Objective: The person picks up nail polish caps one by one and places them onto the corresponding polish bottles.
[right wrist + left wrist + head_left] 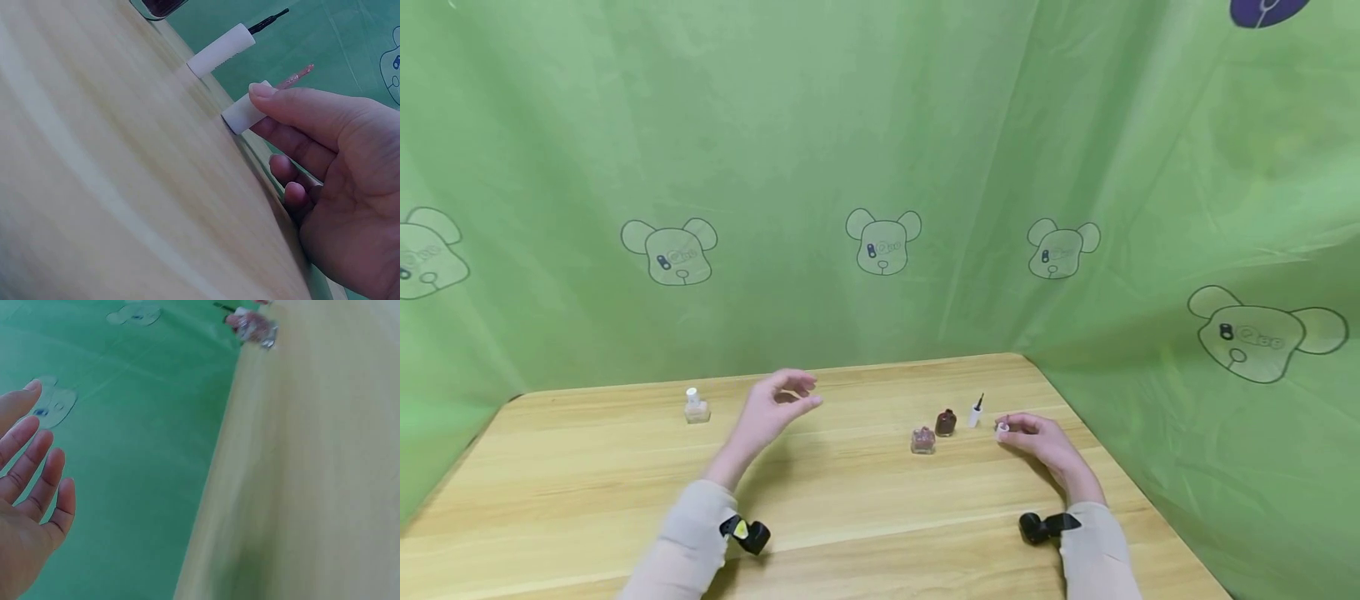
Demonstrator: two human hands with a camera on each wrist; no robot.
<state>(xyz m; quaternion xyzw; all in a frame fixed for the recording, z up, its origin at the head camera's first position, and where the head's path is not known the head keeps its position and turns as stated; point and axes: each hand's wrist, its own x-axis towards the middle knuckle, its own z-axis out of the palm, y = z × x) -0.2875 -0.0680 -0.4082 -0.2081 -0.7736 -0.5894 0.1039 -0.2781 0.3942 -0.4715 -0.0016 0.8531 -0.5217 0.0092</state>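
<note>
In the right wrist view my right hand (1040, 442) pinches a white nail polish cap (245, 115) between thumb and fingers, its pinkish brush pointing up, its base at the tabletop. Beside it a second white cap (975, 416) stands upright with a dark brush. To their left sit an uncapped dark red nail polish bottle (946, 423) and an uncapped glittery pink nail polish bottle (922, 440). My left hand (777, 407) hovers above the table, fingers loosely bent and holding nothing. A capped pale nail polish bottle (696, 407) stands left of that hand.
The wooden table (850, 517) ends at a green curtain (790, 167) with bear-head prints, behind it and at the right. Black wrist cameras sit on both forearms.
</note>
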